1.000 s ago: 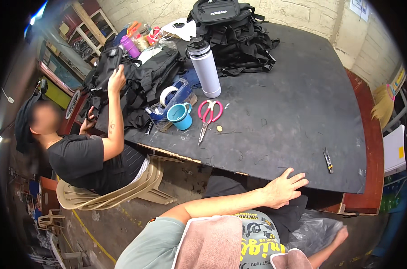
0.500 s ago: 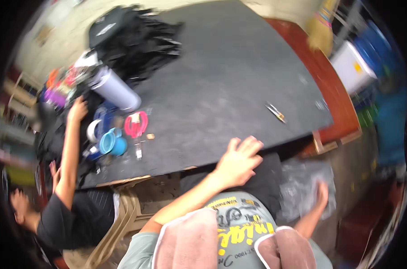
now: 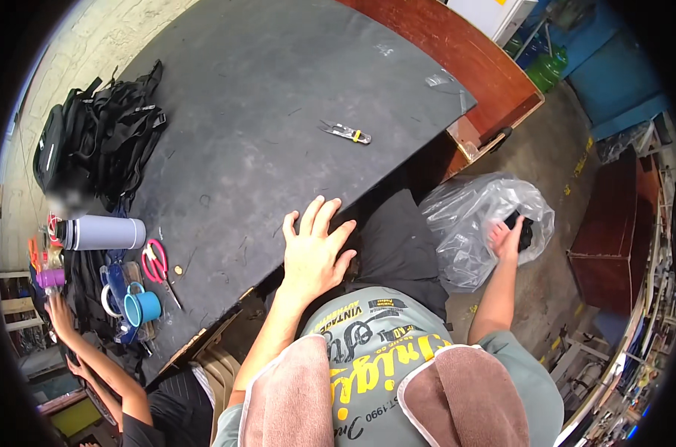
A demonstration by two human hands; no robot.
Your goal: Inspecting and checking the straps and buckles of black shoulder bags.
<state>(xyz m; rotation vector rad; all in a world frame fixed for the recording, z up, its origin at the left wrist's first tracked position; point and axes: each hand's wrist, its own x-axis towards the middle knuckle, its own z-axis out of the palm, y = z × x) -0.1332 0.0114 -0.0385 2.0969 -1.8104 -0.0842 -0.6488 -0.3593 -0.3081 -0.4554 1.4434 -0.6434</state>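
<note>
My left hand (image 3: 315, 249) rests at the near edge of the black tabletop (image 3: 248, 104), fingers spread and holding nothing. Down at my right, my right hand (image 3: 507, 238) reaches into the mouth of a clear plastic bag (image 3: 457, 246). Its fingers are apart, beside a black cloth-like item (image 3: 528, 232) inside the bag; I see no grip on it. Thread snips (image 3: 345, 132) with a yellow band lie on the table beyond my left hand.
Black bags with straps (image 3: 103, 141) are heaped at the far left. Nearer are a lavender bottle (image 3: 103, 233), pink-handled scissors (image 3: 155, 262) and a blue mug (image 3: 142, 305). Another person's arm (image 3: 103, 365) reaches in there. A brown wooden cabinet (image 3: 613, 231) stands at right.
My view has swung to the right, bringing the plastic bag fully into sight. My right hand is now at the bag's mouth; my left hand stays by the table edge.
</note>
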